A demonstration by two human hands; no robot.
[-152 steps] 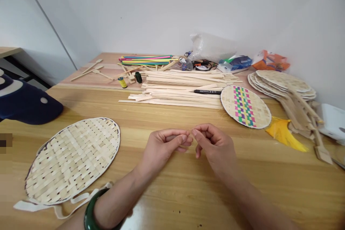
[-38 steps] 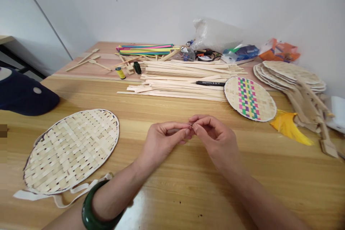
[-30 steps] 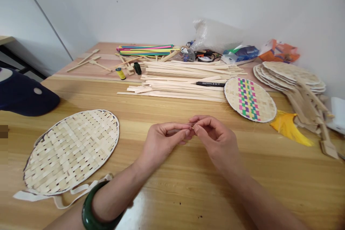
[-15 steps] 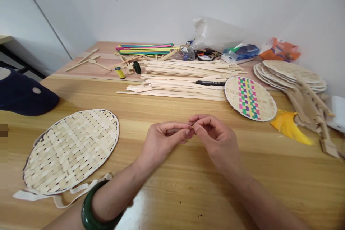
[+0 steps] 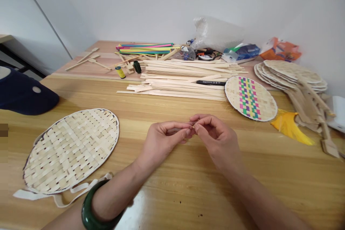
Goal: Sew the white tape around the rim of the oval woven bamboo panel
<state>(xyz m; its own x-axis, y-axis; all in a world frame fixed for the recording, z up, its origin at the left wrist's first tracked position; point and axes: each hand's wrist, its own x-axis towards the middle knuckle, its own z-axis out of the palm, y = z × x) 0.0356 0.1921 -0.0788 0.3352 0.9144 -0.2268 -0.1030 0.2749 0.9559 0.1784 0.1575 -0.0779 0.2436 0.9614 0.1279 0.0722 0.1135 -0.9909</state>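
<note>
Over the middle of the wooden table [image 5: 167, 194], my left hand [image 5: 164, 138] and my right hand [image 5: 219, 140] meet at the fingertips. Thumb and fingers of each are pinched together around something tiny, too small to make out. A woven oval fan panel [image 5: 72, 151] of pale strips lies to the left of my left hand, its rim bound in white with some dark edging. A loose white ribbon [image 5: 63, 201] trails from its lower edge beside my left forearm. Beyond my right hand rests a smaller round woven fan [image 5: 250, 99] with pink, green, purple and yellow checks.
Pale flat strips [image 5: 183, 68] and a black marker [image 5: 210, 83] lie at the back. A yellow thread spool [image 5: 120, 72] and a dark green spool [image 5: 137, 67] stand left of them. Stacked woven fans [image 5: 293, 72] and a yellow tassel [image 5: 291, 125] lie right. A navy cap [image 5: 29, 93] sits left.
</note>
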